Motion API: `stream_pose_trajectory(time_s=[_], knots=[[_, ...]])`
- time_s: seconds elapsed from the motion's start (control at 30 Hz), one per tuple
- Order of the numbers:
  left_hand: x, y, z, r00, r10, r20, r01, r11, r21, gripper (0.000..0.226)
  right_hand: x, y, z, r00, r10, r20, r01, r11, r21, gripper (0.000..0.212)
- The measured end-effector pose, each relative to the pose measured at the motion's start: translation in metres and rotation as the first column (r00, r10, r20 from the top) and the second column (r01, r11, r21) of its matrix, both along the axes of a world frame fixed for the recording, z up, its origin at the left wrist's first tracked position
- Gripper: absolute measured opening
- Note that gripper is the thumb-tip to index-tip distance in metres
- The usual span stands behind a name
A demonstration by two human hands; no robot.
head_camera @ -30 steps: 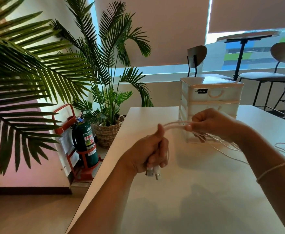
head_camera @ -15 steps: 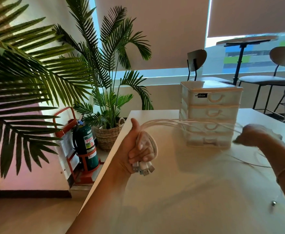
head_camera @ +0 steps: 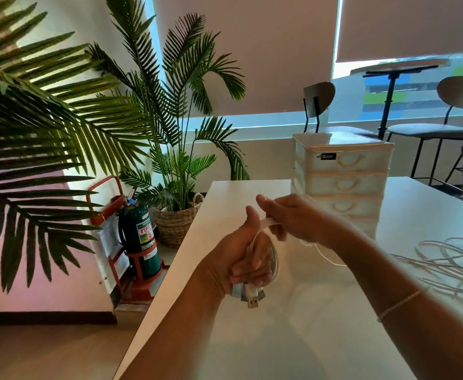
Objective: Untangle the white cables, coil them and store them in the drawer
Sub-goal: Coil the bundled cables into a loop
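Observation:
My left hand (head_camera: pixel 238 259) is closed around a small coil of white cables (head_camera: pixel 274 259), with USB plugs (head_camera: pixel 252 297) sticking out below the fist. My right hand (head_camera: pixel 293 218) pinches the same cables just above the left thumb and lays a loop over the coil. Loose white cable (head_camera: pixel 444 261) trails to the right across the white table (head_camera: pixel 307 338). A white drawer unit (head_camera: pixel 342 182) with several closed drawers stands behind my hands at the table's far side.
The table's left edge runs diagonally beside my left arm. On the floor to the left are a green fire extinguisher (head_camera: pixel 140 239) in a red stand and potted palms (head_camera: pixel 178 220). Chairs (head_camera: pixel 318 102) and a high table stand by the window behind.
My right hand, stretched out to the right half a second ago, has come back to my left hand with the cable. The coil in my left hand has gained a loop.

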State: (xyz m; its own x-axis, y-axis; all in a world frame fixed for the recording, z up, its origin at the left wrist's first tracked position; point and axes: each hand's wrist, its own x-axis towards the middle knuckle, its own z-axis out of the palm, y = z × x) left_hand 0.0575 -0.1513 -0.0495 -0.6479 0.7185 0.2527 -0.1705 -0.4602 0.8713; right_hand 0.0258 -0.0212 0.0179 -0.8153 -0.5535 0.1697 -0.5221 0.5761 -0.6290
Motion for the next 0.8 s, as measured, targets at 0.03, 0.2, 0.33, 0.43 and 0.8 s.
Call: stream_pose_trajectory(time_s=[0.03, 0.2, 0.33, 0.43, 0.8], knots=[[0.001, 0.001, 0.001, 1.000, -0.020, -0.016, 0.020, 1.000, -0.018, 0.066, 0.000, 0.000, -0.002, 1.000, -0.002, 0.013, 0.002, 1.000, -0.012, 0.057], [0.009, 0.004, 0.004, 0.980, 0.102, -0.170, -0.147, 0.949, -0.280, 0.050, -0.002, 0.003, 0.003, 0.999, -0.004, -0.052, -0.004, 0.987, -0.163, 0.055], [0.015, 0.009, 0.011, 0.953, 0.181, -0.244, -0.282, 0.824, -0.492, 0.034, 0.000, 0.006, 0.011, 0.992, 0.090, -0.088, -0.097, 0.993, -0.073, 0.046], [0.018, 0.014, 0.014, 0.954, 0.165, -0.252, -0.279, 0.800, -0.531, 0.025, -0.001, 0.007, 0.010, 0.992, 0.110, -0.058, -0.113, 0.992, -0.050, 0.047], [0.021, 0.020, 0.017, 0.923, 0.070, -0.379, -0.270, 0.818, -0.508, 0.051, -0.014, 0.018, -0.020, 0.909, 0.260, 0.326, -0.141, 0.927, -0.348, 0.045]])
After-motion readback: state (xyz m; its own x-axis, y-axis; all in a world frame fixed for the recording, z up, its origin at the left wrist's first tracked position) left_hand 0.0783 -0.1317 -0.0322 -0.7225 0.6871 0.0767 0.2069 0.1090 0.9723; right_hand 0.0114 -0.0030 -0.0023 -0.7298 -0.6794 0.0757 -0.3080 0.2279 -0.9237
